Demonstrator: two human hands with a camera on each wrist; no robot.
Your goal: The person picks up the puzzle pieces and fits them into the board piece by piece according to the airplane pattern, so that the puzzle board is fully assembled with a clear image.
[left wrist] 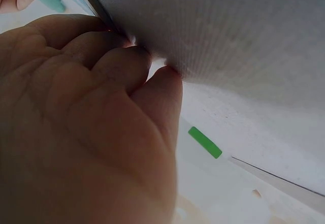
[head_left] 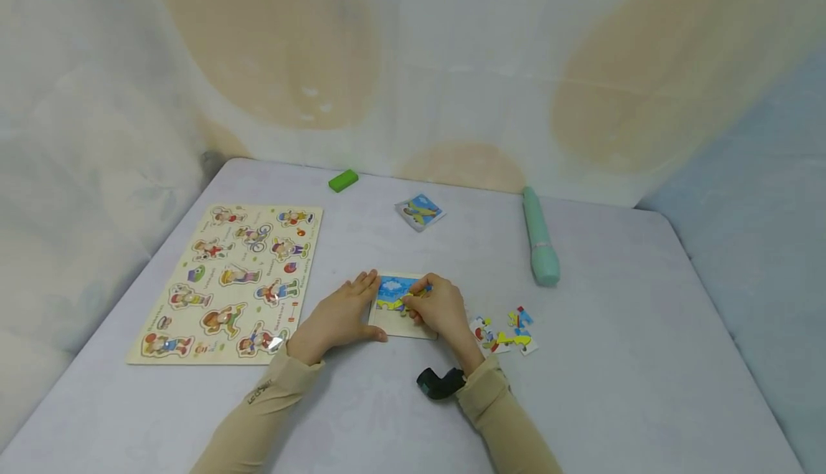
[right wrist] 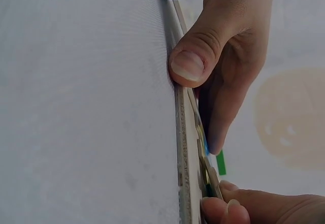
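Observation:
A small wooden puzzle board (head_left: 403,327) lies on the table with blue sky-patterned pieces (head_left: 393,289) in its upper part. My left hand (head_left: 342,318) rests along the board's left side, fingers extended and thumb by the lower left corner; in the left wrist view this hand (left wrist: 96,107) fills much of the picture. My right hand (head_left: 442,309) pinches a yellow-and-blue puzzle piece (head_left: 419,292) over the board's right half. The right wrist view has its fingers (right wrist: 233,214) at the low board edge (right wrist: 183,127), with my left thumb (right wrist: 190,64) opposite. The held piece is partly hidden.
Several loose puzzle pieces (head_left: 506,336) lie right of the board. A large picture board (head_left: 226,284) covers the left table. Behind are a green block (head_left: 343,181), a plane picture card (head_left: 420,212) and a mint microphone-shaped object (head_left: 540,241). A black device (head_left: 441,384) sits at my right wrist.

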